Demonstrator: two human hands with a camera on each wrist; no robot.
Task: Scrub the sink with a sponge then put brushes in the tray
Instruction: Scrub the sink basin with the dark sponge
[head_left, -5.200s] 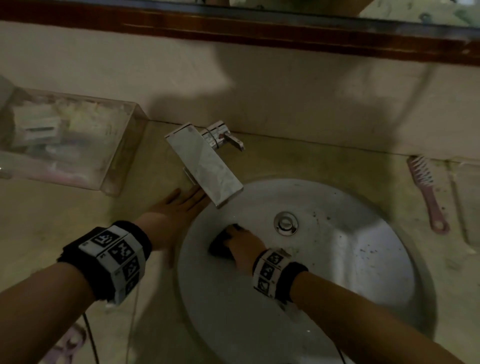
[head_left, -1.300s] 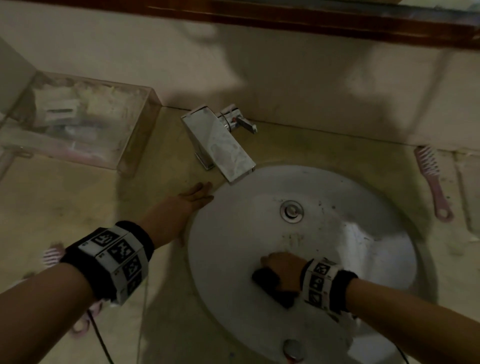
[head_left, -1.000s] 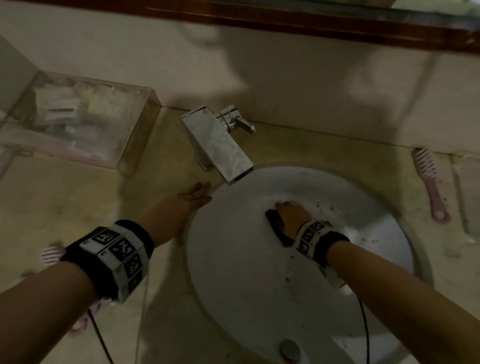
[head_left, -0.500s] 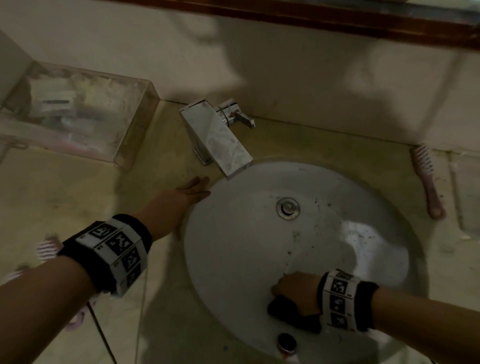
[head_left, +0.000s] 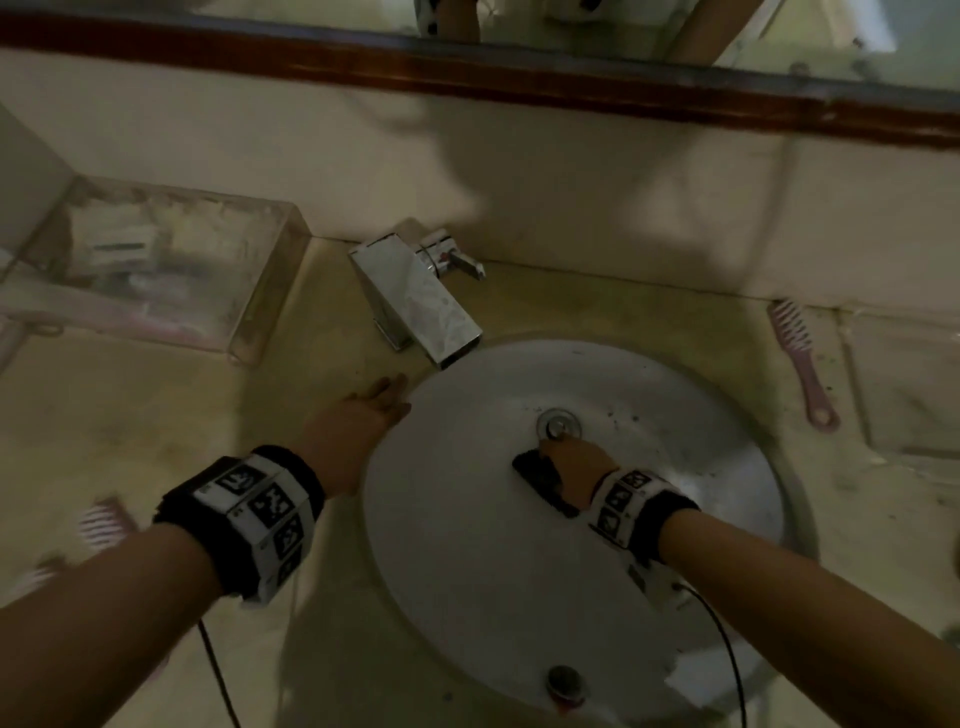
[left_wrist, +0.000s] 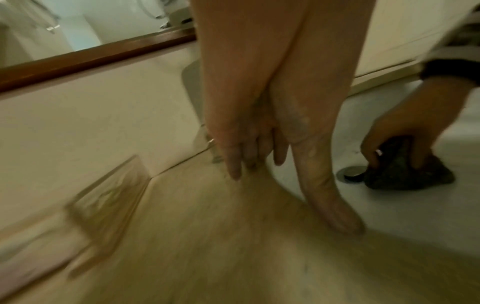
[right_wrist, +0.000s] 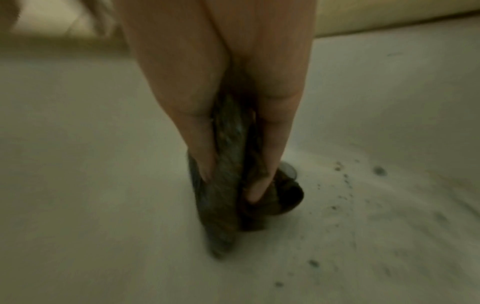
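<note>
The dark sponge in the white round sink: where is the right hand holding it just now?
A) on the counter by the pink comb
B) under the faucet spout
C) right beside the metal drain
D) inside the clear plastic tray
C: the right hand grips the dark sponge against the white round sink, next to the metal drain.

Beige counter (head_left: 130, 415); clear tray (head_left: 156, 270), pink brush (head_left: 800, 358), left hand (head_left: 358, 421) flat

Left hand (head_left: 358, 421) flat, fingers straight; right hand (head_left: 574, 465) curled in a tight grip.
</note>
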